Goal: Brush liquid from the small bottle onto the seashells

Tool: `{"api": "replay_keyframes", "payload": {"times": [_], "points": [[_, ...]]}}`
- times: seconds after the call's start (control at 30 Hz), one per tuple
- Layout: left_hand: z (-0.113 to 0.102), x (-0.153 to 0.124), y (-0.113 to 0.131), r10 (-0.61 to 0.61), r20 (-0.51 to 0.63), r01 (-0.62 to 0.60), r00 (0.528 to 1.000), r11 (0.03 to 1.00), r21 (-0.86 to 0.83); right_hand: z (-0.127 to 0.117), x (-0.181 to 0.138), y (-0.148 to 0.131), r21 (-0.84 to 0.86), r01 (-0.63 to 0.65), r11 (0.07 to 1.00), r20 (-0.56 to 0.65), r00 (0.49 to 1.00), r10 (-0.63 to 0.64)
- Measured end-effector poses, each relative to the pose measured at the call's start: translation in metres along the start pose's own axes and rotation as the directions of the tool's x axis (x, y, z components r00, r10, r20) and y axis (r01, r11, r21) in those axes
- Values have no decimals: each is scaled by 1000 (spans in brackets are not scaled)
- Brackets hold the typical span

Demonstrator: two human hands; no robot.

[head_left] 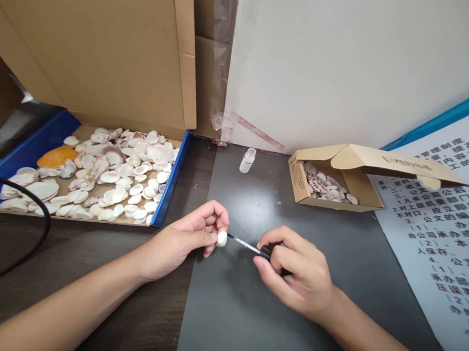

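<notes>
Between the thumb and fingers of my left hand [200, 228] is a small white seashell [222, 239]. My right hand [296, 270] grips the dark cap of a slim brush applicator [246, 244], whose shaft looks clear or silvery. Its dark tip points left and lies right beside the shell; whether the two touch I cannot tell. Beyond my hands, a small uncapped glass bottle [247, 161] with whitish contents stands on the grey mat [227, 311].
To the left, an open blue-edged cardboard box [170, 180] holds many seashells and an orange piece [57, 157]. A smaller carton [335, 204] with shells stands at right, beside a printed sheet [443, 249]. A black cable [38, 244] curves in at left. A white panel [342, 71] rises behind.
</notes>
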State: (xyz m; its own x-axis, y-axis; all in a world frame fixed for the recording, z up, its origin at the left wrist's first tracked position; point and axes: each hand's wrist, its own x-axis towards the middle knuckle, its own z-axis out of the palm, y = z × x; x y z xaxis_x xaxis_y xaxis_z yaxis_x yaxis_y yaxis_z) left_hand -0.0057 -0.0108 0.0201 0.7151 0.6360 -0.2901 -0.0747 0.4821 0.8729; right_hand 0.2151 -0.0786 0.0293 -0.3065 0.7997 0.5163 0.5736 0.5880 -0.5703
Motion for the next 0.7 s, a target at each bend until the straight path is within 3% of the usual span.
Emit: {"api": "replay_keyframes", "payload": {"times": [0.7], "points": [[1, -3, -1, -1, 24, -1, 1000, 995, 96, 0, 0, 1, 68, 3, 998, -1, 1000, -3]]}}
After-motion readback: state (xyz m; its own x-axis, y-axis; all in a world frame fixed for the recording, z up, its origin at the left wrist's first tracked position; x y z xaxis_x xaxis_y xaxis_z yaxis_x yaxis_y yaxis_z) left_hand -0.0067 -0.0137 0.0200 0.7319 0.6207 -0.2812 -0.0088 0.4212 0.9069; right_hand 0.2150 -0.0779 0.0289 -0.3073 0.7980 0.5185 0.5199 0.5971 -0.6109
